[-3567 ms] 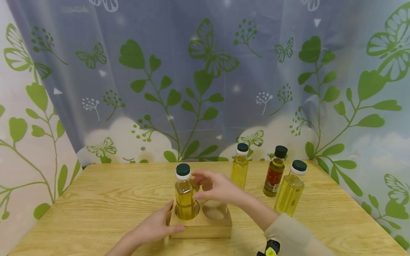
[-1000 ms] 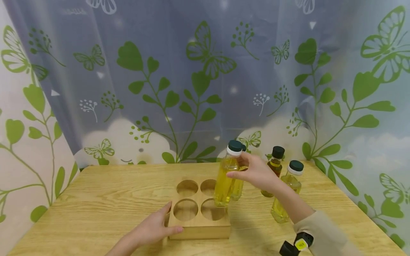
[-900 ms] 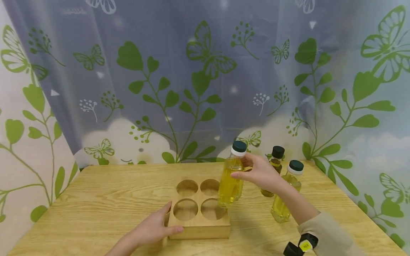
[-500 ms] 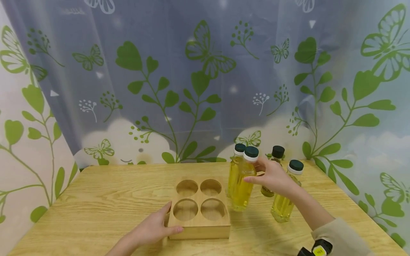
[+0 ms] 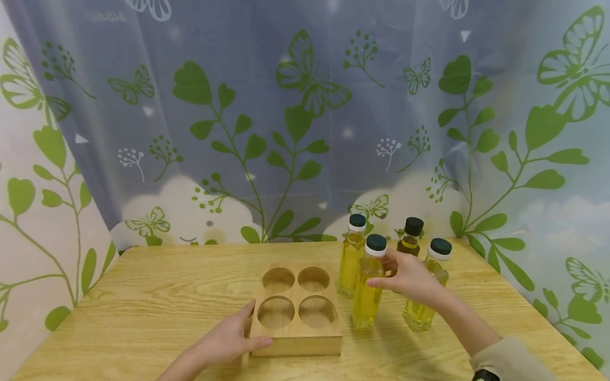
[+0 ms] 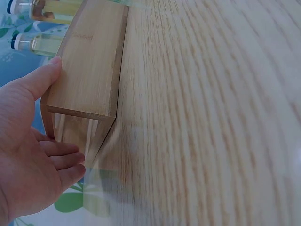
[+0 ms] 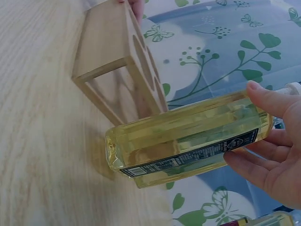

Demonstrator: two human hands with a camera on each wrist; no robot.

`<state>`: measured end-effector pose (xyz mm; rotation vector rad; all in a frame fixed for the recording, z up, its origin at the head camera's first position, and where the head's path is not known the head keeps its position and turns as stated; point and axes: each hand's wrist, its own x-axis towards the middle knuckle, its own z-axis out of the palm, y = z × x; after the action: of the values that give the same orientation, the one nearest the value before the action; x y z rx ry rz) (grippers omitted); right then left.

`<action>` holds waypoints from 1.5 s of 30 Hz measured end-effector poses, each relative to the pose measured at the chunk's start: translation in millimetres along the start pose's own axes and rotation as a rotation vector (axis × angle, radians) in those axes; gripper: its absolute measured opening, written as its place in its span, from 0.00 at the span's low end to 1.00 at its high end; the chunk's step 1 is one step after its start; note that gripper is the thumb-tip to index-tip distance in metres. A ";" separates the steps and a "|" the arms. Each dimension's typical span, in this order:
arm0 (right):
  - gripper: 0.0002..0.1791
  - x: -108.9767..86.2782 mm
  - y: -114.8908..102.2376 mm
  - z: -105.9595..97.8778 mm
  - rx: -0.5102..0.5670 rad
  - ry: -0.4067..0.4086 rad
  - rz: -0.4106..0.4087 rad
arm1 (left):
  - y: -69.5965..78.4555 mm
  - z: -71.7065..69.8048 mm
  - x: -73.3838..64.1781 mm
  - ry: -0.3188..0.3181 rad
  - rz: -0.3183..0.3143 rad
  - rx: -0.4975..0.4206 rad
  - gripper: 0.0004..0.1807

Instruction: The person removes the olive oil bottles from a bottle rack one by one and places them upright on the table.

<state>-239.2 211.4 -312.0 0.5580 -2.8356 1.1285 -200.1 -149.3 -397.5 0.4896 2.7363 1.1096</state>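
Note:
In the head view my right hand (image 5: 407,278) grips an oil bottle (image 5: 369,296) near its shoulder. The bottle holds yellow oil, has a dark green cap with a white collar, and stands almost upright to the right of the wooden bottle holder (image 5: 295,344). A dark label shows on it in the right wrist view, where thumb and fingers (image 7: 268,174) lie on either side of the glass. My left hand (image 5: 233,336) holds the holder at its left front corner, thumb on the front face and fingers along the open left side. All of the holder's round holes are vacant.
Behind the held bottle stands another yellow oil bottle (image 5: 351,259). To the right are a darker bottle (image 5: 408,246) with a black cap, partly hidden by my hand, and a third yellow bottle (image 5: 419,312). A patterned curtain (image 5: 214,159) hangs behind the wooden table (image 5: 167,286).
The right hand has taken the oil bottle out of the holder's front left hole, carried it right past the holder and lowered it towards the table. The left hand keeps its place on the holder.

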 end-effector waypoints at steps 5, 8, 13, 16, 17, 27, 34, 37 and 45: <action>0.37 -1.8 3.7 5.9 -0.009 0.002 0.003 | 0.4 0.6 -0.7 -0.004 0.001 -0.011 0.56; 0.38 -2.1 5.0 8.0 -0.002 0.001 0.010 | -0.4 1.1 -0.4 -0.002 -0.002 -0.011 0.56; 0.37 -1.9 6.1 9.3 0.020 -0.004 0.006 | -1.4 0.8 -0.2 0.005 0.010 0.003 0.56; 0.37 -1.3 5.6 8.8 0.034 -0.011 -0.006 | -1.4 -0.1 -0.2 0.007 0.017 0.003 0.56; 0.37 -1.1 5.3 8.5 0.039 -0.013 -0.009 | -1.3 -0.4 0.0 0.008 0.016 0.001 0.56; 0.39 -0.5 6.5 6.5 0.011 -0.025 -0.026 | 1.2 -1.2 1.7 0.008 0.016 -0.006 0.56; 0.39 -3.6 6.8 4.0 -0.008 -0.031 -0.046 | 2.5 0.2 1.9 0.007 0.022 -0.013 0.56; 0.36 -5.3 8.9 2.9 0.004 -0.033 -0.055 | 2.3 0.0 2.0 -0.016 0.017 -0.029 0.55; 0.35 -12.0 15.0 -5.2 0.047 -0.015 -0.030 | -0.3 -2.4 -1.0 -0.064 0.020 -0.095 0.52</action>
<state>-233.6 228.8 -320.1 0.6126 -2.8102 1.1931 -199.8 -151.3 -395.9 0.5311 2.6154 1.2015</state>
